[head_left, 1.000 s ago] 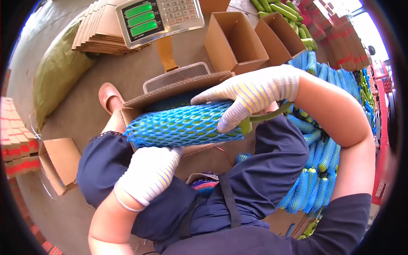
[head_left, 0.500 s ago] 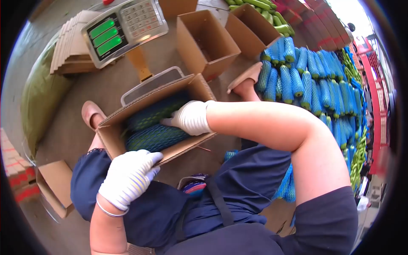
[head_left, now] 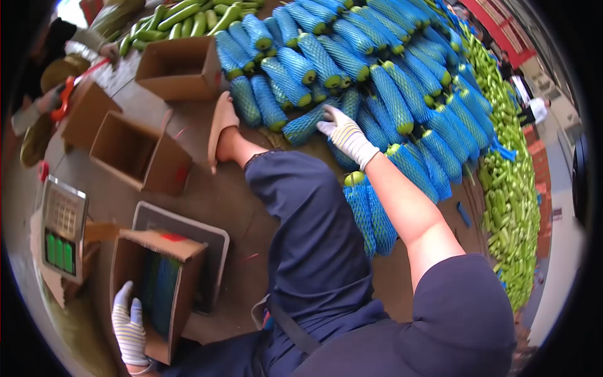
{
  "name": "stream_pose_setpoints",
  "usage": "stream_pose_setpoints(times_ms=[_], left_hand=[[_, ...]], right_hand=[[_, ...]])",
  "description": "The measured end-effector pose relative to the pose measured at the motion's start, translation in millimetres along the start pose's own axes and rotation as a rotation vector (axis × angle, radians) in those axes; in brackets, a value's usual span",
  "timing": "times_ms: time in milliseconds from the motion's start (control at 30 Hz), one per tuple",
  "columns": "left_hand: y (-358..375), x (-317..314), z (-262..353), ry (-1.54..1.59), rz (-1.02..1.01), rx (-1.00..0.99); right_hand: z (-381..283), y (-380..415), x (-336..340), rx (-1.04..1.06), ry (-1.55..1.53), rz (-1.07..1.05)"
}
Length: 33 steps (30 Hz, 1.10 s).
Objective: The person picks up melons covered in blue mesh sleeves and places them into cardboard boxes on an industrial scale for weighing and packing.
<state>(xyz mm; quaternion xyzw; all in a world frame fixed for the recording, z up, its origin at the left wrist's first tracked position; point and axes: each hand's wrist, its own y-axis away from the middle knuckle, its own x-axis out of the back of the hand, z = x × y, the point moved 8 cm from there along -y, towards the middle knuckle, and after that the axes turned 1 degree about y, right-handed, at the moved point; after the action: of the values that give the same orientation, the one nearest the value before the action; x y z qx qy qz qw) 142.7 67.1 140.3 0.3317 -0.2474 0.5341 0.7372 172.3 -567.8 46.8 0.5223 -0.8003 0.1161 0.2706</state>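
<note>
My right hand [head_left: 347, 137], in a striped white glove, reaches to the pile of long green vegetables in blue netting [head_left: 392, 94]. Its fingers are apart, with the tips against the end of one netted vegetable [head_left: 303, 127] lying slantwise at the pile's near edge. At the lower left my gloved left hand [head_left: 129, 330] rests against the side of an open cardboard box [head_left: 179, 295], fingers stretched out and spread. Blue-netted vegetables [head_left: 160, 292] lie inside this box, which stands on the scale's platform [head_left: 217, 251].
The scale display [head_left: 63, 229] glows green at far left. Open cardboard boxes [head_left: 141, 151] stand beyond the platform. Bare green vegetables [head_left: 188, 22] lie at the back, with more heaped [head_left: 512, 226] at right. Another person's hand [head_left: 50, 100] is near an orange tape dispenser [head_left: 63, 99].
The view has swung right toward the netted pile. My right hand has left the box and reached the pile. The left hand's fingers have loosened from the box rim and spread.
</note>
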Motion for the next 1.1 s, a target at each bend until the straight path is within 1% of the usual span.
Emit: stream_pose_setpoints(times_ms=[33, 67, 133, 167, 233, 300, 400, 433, 500, 533, 567, 633, 667, 700, 733, 767, 800, 833, 900, 933, 967, 1000, 1033, 1100], left_hand=[[-4.9, -2.2, -3.6, -0.052, -0.012, 0.011], [-8.2, -5.6, -3.3, -0.15, -0.037, -0.006], [-12.4, -10.7, -5.4, -0.241, -0.062, -0.01], [-14.4, -13.5, -9.2, -0.269, -0.067, -0.003], [-16.9, -16.6, 5.3, -0.325, -0.114, 0.004], [-17.3, -22.9, 11.8, -0.391, -0.158, 0.03], [-12.5, -26.3, 8.4, -0.455, -0.207, 0.079], [-10.4, -25.3, 8.6, -0.463, -0.208, 0.098], [-10.7, -27.8, 12.8, -0.456, -0.222, 0.113], [-11.7, -27.9, 13.9, -0.457, -0.218, 0.122], [-12.4, -26.7, 14.3, -0.434, -0.205, 0.15], [-10.1, -22.3, 18.1, -0.414, -0.194, 0.181], [-9.1, -20.0, 20.3, -0.396, -0.181, 0.194], [-6.6, -18.7, 20.5, -0.375, -0.169, 0.208], [-3.7, -18.0, 17.9, -0.368, -0.166, 0.209], [-1.7, -14.9, 16.7, -0.395, -0.139, 0.16], [1.7, -10.8, 14.6, -0.422, -0.109, 0.118], [3.2, -7.7, 0.4, -0.414, -0.1, 0.135], [17.0, -7.6, -25.1, -0.42, -0.059, 0.094], [16.1, -8.3, -16.0, -0.433, -0.045, 0.066], [14.2, -8.3, -4.6, -0.439, -0.024, 0.076], [13.8, -5.6, 2.7, -0.457, -0.008, 0.094], [14.2, -2.4, 8.2, -0.409, 0.016, 0.055], [18.2, 2.0, 13.9, -0.355, 0.061, 0.048]], right_hand=[[53.2, -12.3, 15.3, -0.131, -0.017, 0.099], [102.0, -19.3, 24.6, -0.218, 0.037, 0.156], [135.0, -14.1, 40.1, -0.426, 0.156, 0.273], [135.8, -3.0, 42.5, -0.55, 0.222, 0.328], [170.9, -9.1, 38.2, -0.666, 0.22, 0.415], [180.6, -14.2, 33.0, -0.737, 0.258, 0.511], [182.3, -32.5, 26.8, -0.814, 0.258, 0.528], [187.1, -37.0, 26.1, -0.855, 0.189, 0.534], [187.9, -42.0, 29.1, -0.904, 0.169, 0.54], [192.3, -45.7, 31.4, -0.88, 0.153, 0.53], [202.3, -48.1, 35.5, -0.814, 0.112, 0.541], [242.1, -56.3, 40.7, -0.608, -0.161, 0.53], [228.1, -55.0, 40.9, -0.511, -0.426, 0.429], [223.0, -50.3, 45.7, -0.512, -0.526, 0.45], [223.0, -37.1, 45.9, -0.594, -0.731, 0.431], [202.4, -14.9, 44.9, -0.673, -0.936, 0.407], [191.5, -2.6, 45.8, -0.622, -1.035, 0.332], [181.7, 12.5, 47.9, -0.572, -1.131, 0.244], [144.3, 50.3, 56.1, -0.476, -1.177, 0.218], [122.1, 63.8, 59.0, -0.372, -1.197, 0.198], [107.2, 74.9, 57.9, -0.313, -1.227, 0.049], [65.7, 81.8, 47.7, -0.263, -1.24, -0.064], [24.2, 87.3, 38.2, -0.21, -1.253, -0.171], [-38.2, 95.8, 3.2, -0.097, -1.404, -0.481]])
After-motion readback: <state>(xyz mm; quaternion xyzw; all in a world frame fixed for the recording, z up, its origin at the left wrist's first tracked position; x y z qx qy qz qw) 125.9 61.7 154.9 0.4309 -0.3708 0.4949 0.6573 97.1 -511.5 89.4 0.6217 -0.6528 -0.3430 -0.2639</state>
